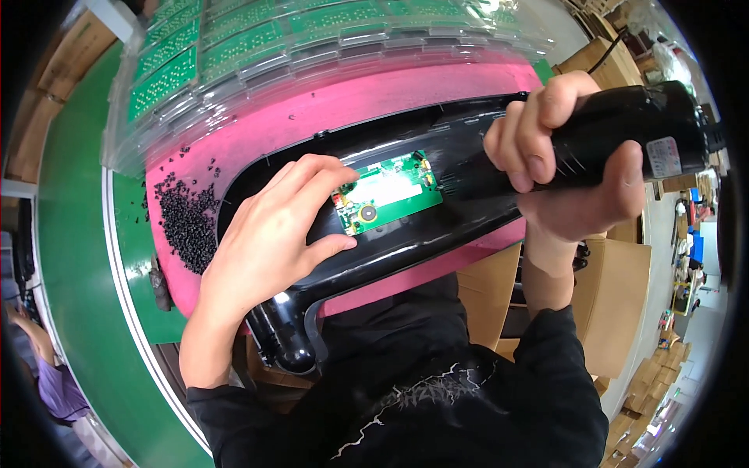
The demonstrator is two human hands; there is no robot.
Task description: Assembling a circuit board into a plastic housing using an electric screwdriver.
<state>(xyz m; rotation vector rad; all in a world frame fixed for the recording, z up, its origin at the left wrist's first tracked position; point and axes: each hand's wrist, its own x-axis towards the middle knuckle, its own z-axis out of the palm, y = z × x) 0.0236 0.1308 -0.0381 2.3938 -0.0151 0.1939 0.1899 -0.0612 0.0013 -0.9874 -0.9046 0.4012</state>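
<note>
A long black plastic housing (390, 254) lies open in front of me, with a curved stub at its lower left. Inside it sits a green circuit board (406, 204) with small parts and a round component; glare washes out its middle. My left hand (269, 226) reaches over the housing's left side, thumb and fingers closed around the board's left end. My right hand (566, 148) is wrapped around a thick black electric screwdriver (624, 129), whose narrow end points left toward the board. Whether its tip touches anything is hard to make out.
A pink mat (273, 117) lies under the housing on a green table (78, 210). Many small black screws (183, 226) are heaped at the mat's left. Clear plastic trays (234, 90) of green boards are stacked behind. Cardboard boxes (616, 304) stand at the right; another person's sleeve (58, 390) shows far left.
</note>
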